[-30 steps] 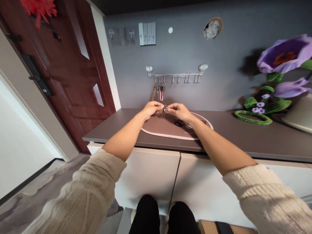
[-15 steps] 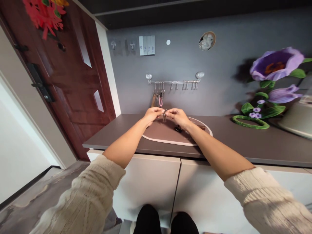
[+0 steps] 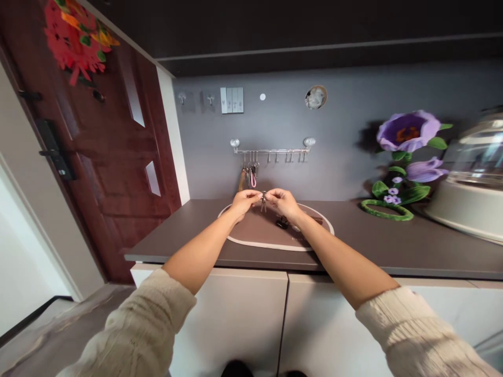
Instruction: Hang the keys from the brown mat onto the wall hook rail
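Observation:
Between my two hands is a small bunch of keys (image 3: 263,204) on a metal ring, held above the brown oval mat (image 3: 251,230). My left hand (image 3: 245,203) pinches the ring from the left, fingertips closed. From the right, my right hand (image 3: 282,202) pinches it too, its fingertips close to the left ones. The keys hang down below the fingers. On the mat by my right wrist lies a small black object (image 3: 282,223), partly covered by the hand. Behind my hands, more keys with a pink strap (image 3: 253,179) hang from a hook rail (image 3: 271,152).
Purple fabric flowers (image 3: 408,133) with a green base stand on the dark counter (image 3: 353,241) at right, near a large pale domed appliance (image 3: 459,204). A dark red door (image 3: 110,173) is at left. A dark shelf (image 3: 275,31) overhangs the counter, and pale cabinet doors (image 3: 231,309) sit below.
The view has tilted up and turned slightly right, showing more of the shelf and the domed appliance. Both hands keep their pinch on the keys, with little visible movement.

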`<state>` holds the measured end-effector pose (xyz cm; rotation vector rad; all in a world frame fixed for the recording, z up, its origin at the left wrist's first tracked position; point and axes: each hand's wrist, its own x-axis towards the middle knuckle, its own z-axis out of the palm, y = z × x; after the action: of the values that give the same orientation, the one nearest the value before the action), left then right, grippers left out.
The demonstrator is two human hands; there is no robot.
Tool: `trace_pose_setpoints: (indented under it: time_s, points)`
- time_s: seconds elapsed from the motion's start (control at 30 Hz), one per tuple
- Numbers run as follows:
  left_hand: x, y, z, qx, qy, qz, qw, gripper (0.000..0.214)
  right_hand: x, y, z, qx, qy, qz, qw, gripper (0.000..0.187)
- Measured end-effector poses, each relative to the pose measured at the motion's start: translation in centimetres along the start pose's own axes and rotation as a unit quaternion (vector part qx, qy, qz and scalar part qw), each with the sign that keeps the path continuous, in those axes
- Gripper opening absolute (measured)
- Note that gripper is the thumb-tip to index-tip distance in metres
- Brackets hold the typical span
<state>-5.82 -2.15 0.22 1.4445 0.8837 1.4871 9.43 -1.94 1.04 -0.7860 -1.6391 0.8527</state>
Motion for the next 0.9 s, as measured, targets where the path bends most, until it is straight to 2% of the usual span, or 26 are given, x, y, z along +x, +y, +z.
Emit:
trace_pose_setpoints:
  time_s: [0.2,0.37,0.63,0.9]
  points:
    - [-0.1,-0.3,0.4,-0.014,0.028,0.019,0.999,0.034,0.2,-0.4,-0.4,0.002,0.018,-0.011,1.000,0.023]
    - [-0.1,-0.5,0.6,0.005,0.046,0.008,0.999,0.031,1.0,-1.0,-0.6,0.024,0.037,-0.021,0.999,0.022]
    - [-0.4,0.0,1.0,0.016,0.067,0.002,0.998,0.026,4.0,-3.6,-0.5,0.135,0.094,0.071,0.984,0.006]
    - [-1.1,0.5,1.5,0.051,0.059,-0.005,0.997,0.016,8.4,-5.0,-0.1,0.165,0.172,0.115,0.964,0.015]
